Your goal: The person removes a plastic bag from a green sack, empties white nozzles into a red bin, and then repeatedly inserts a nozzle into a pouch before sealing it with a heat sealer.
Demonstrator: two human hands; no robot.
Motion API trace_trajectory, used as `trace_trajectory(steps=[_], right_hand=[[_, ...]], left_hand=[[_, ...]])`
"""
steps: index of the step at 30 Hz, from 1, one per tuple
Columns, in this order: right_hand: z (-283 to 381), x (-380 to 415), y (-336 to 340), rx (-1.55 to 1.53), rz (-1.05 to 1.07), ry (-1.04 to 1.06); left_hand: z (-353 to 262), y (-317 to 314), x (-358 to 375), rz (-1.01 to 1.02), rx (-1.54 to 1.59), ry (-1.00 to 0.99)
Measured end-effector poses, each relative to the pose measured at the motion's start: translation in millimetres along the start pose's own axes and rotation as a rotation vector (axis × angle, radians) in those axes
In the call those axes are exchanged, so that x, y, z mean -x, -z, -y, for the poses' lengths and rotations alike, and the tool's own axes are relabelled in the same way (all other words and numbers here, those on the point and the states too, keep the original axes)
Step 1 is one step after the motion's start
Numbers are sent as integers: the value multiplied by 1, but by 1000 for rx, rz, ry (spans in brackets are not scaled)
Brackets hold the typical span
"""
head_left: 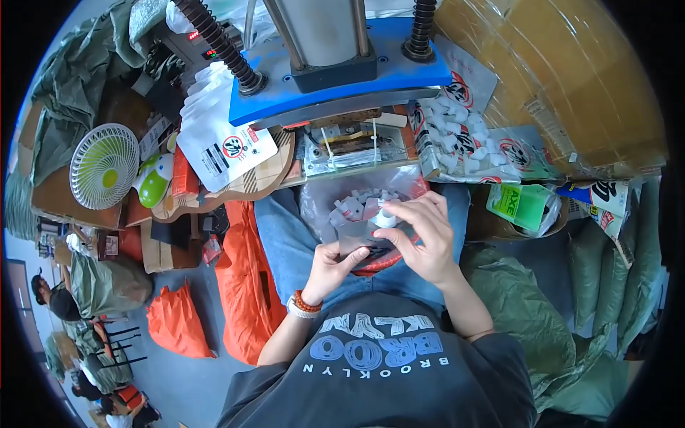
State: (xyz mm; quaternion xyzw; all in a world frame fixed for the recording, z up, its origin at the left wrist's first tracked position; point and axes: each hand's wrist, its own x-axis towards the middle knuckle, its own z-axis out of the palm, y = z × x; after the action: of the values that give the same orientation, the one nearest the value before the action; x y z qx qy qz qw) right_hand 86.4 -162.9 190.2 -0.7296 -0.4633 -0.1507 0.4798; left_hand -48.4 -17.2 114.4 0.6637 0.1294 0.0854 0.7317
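Observation:
My left hand (330, 269) pinches the lower left edge of a small, grey, see-through pouch (352, 237) between thumb and fingers. On the other side, my right hand (427, 241) has its thumb and fingers closed around a white plastic spout (385, 216) at the pouch's upper right. The fingers partly cover where spout and pouch meet. Both hands are above my lap, over a clear plastic bag (314, 191) that holds several grey-white pieces (365, 194). A red rim shows below the pouch.
A press with a blue plate (321, 89) stands directly ahead. White spouts (460, 132) are heaped at its right, beside a cardboard box (571, 78). Printed white pouches (225, 153) fan out at the left, near a small fan (105, 165). A green bin (524, 207) stands right.

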Motion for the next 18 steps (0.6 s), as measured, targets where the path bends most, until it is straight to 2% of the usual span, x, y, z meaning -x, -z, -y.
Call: trace_trajectory(steps=[3, 5, 7, 9, 12, 16, 18], right_hand=[[-8, 3, -2, -24, 38, 7], [-12, 1, -6, 74, 95, -110], [-22, 3, -8, 19, 1, -280], [-31, -3, 11, 13, -41, -315], [-46, -9, 34, 15, -115, -281], [-81, -18, 32, 243, -60, -280], [-116, -7, 21, 671, 138, -240]], left_hand=[[-3, 4, -1, 54, -87, 15], [5, -1, -8, -26, 0, 84], [12, 3, -17, -103, 83, 156], [13, 10, -40, -203, 149, 224], [-24, 16, -74, -211, 314, 234], [-41, 25, -102, -219, 418, 286], [-27, 26, -105, -220, 412, 259]])
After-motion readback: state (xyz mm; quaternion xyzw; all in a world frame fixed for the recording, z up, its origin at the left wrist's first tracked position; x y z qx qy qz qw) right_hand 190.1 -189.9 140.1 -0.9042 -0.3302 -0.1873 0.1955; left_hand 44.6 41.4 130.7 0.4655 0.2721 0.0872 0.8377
